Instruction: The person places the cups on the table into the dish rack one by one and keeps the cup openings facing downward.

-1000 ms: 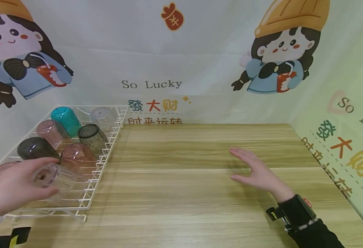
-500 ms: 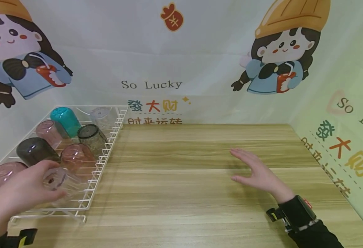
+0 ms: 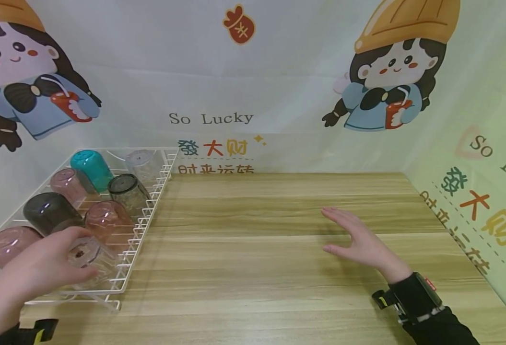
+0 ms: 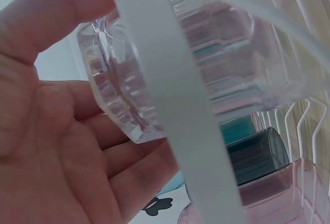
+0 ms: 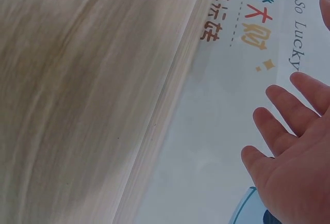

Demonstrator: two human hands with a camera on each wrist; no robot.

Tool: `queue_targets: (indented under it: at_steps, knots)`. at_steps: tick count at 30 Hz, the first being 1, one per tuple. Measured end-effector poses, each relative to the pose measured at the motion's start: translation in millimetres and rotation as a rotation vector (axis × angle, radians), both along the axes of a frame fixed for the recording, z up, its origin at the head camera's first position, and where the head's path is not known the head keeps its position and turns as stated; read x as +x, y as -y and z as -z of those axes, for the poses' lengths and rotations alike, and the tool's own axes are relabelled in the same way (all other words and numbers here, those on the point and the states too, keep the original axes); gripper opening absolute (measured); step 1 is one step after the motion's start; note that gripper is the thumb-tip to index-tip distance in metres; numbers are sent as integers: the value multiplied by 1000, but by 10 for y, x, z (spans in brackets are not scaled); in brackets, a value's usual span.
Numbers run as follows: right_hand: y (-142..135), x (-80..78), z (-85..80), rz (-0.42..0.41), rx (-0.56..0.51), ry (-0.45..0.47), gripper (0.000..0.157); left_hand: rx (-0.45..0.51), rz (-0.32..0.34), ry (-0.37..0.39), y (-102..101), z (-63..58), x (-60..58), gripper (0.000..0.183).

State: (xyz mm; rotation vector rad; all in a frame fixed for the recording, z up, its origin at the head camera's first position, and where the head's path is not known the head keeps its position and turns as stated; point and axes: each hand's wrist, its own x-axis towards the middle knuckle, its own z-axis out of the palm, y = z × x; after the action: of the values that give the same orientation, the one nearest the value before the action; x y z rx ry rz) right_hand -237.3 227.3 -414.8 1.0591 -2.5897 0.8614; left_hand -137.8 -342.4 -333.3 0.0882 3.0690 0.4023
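Observation:
At the near end of a white wire rack (image 3: pixel 118 290), my left hand (image 3: pixel 41 268) holds a clear glass (image 3: pixel 100 262) by its base end. The glass is upside down, its thick faceted base towards my palm in the left wrist view, thumb (image 4: pixel 67 7) on one side and fingers on the other. A white rack bar crosses in front of it there. Over the wooden table, my right hand (image 3: pixel 360 239) hovers with fingers extended and apart, holding nothing; the right wrist view shows its spread fingers (image 5: pixel 276 131).
Upturned cups fill the rack: a pink cup (image 3: pixel 11 245) beside my left hand, a dark grey one (image 3: pixel 52 211), a reddish one (image 3: pixel 108 220), a smoky glass (image 3: pixel 129 191), a teal cup (image 3: pixel 92 168) and others. A printed cloth (image 3: pixel 287 86) hangs behind the wooden table (image 3: pixel 244 268).
My left hand has moved right and slightly down with the clear glass, lower into the rack's near right corner. The pink cup on the left is more exposed. My right hand stays put.

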Motion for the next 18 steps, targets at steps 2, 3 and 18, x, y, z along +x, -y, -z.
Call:
queue_targets:
  at_steps: [2, 3, 18]
  knots:
    - [-2, -4, 4, -2, -3, -4, 75, -1, 1, -1, -16, -11, 2, 80]
    - [-3, -5, 7, -3, -5, -4, 76, -1, -1, -3, -25, -18, 4, 80]
    - [-25, -6, 36, 14, -2, 5, 76, 9, -4, -1, -40, -6, 2, 96]
